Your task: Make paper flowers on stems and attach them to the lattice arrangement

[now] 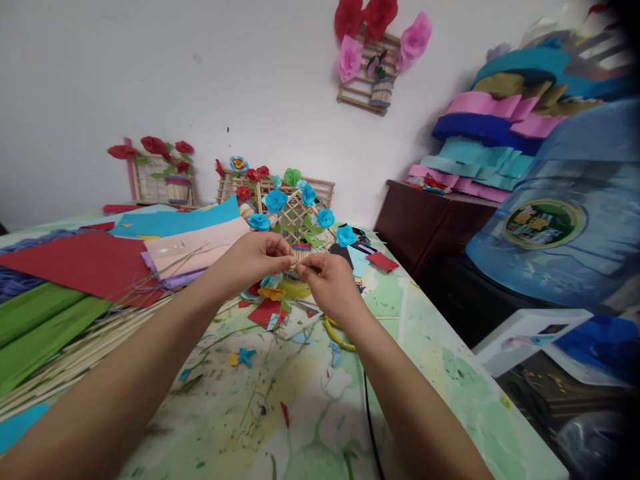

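Note:
Both hands meet over the middle of the table, fingertips almost touching. My left hand (273, 257) is closed in a pinch, and so is my right hand (327, 273). Whatever is between the fingertips is too small to make out. Just behind them stands a lattice of thin sticks (296, 212) with blue paper flowers (275, 201) around its edge and green paper leaves (314, 227) on it. A small stick basket (301, 252) with a red and blue band shows at its foot, partly hidden by my fingers. Below my hands lies a yellow-orange paper flower (271, 293).
Coloured paper sheets (80, 263) and a bundle of straw-like stalks (95, 353) lie at the left. Paper scraps (246, 357), a yellow ring (337, 337) and a black cable (370, 420) are on the table. A large blue water bottle (555, 220) stands right, beyond the table edge.

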Demonstrator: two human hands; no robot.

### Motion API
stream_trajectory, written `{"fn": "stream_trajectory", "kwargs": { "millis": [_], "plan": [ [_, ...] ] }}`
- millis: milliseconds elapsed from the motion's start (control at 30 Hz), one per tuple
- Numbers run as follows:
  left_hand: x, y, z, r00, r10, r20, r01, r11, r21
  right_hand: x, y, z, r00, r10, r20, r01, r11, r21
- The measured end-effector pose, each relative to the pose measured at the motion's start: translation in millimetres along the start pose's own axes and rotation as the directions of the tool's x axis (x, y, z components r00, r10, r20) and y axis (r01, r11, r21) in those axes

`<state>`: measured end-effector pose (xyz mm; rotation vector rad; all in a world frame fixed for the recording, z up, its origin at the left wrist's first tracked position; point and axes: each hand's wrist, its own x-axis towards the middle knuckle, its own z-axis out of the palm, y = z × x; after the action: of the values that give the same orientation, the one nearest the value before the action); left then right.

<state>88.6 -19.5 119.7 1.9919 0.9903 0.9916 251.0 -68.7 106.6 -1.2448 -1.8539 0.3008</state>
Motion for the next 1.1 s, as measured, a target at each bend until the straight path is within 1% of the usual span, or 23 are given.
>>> {"fn": "stream_trajectory", "kwargs": {
  "millis": [267,533,633,900,1000,1100],
  "plan": [
    [0,-2,0.6,1.000,0.004,-0.006,-0.004,1.000,0.025,-6,-7,1,0.998,-0.059,-0.029,0.055,0.992,-0.113],
    [-2,4,-2.8,0.999,0.032,-0.036,-0.029,0.995,0.100,-9,-13,0,0.986,-0.163,-0.024,0.153,0.959,-0.240],
    [-2,4,-2.4,0.998,0.037,-0.045,-0.031,0.993,0.113,-9,-13,1,0.986,-0.163,-0.027,0.151,0.954,-0.257],
    [0,0,-0.3,0.990,0.081,-0.119,-0.062,0.986,0.152,-10,-14,1,0.987,-0.156,-0.034,0.143,0.959,-0.243],
    [0,-2,0.1,0.987,0.098,-0.130,-0.078,0.985,0.151,-10,-14,1,0.987,-0.155,-0.031,0.142,0.957,-0.254],
    [0,-3,0.6,0.988,0.086,-0.130,-0.067,0.987,0.146,-10,-14,1,0.987,-0.157,-0.026,0.144,0.951,-0.273]
  ]
}}
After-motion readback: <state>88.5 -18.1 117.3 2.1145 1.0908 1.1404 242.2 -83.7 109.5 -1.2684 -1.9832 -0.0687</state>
